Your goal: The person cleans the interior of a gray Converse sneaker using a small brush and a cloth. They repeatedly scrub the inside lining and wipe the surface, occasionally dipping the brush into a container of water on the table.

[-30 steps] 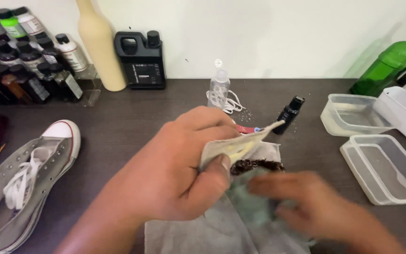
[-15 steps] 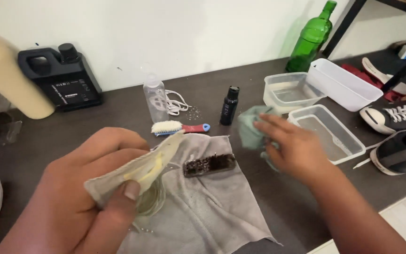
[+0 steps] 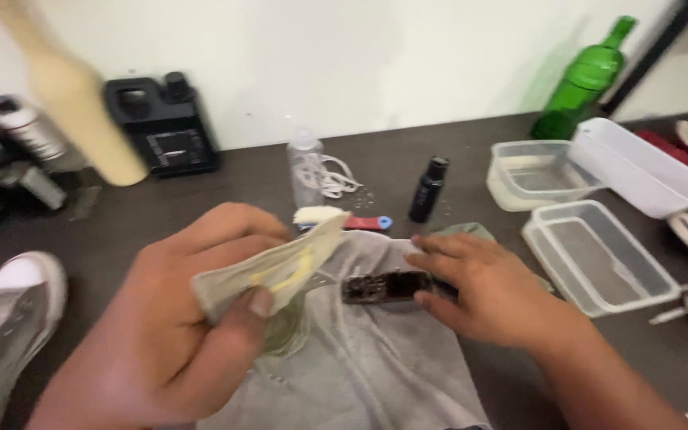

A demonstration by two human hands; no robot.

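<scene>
My left hand is closed around a pale, yellowish shoe insole, held up above a grey cloth spread on the dark table. My right hand rests on the cloth, fingers on the end of a dark dirty brush that lies flat on it. A greenish rag shows just behind the right hand. A small white-bristled brush with a red and blue handle lies beyond the cloth.
A small black bottle, a clear spray bottle with white laces, a black jug and a cream bottle stand at the back. Clear plastic tubs and a green bottle are right. A grey sneaker lies left.
The view swung right, then settled back. My right hand went out toward the tubs with the greenish rag, then came back and landed on the dark brush. The left hand kept the insole.
</scene>
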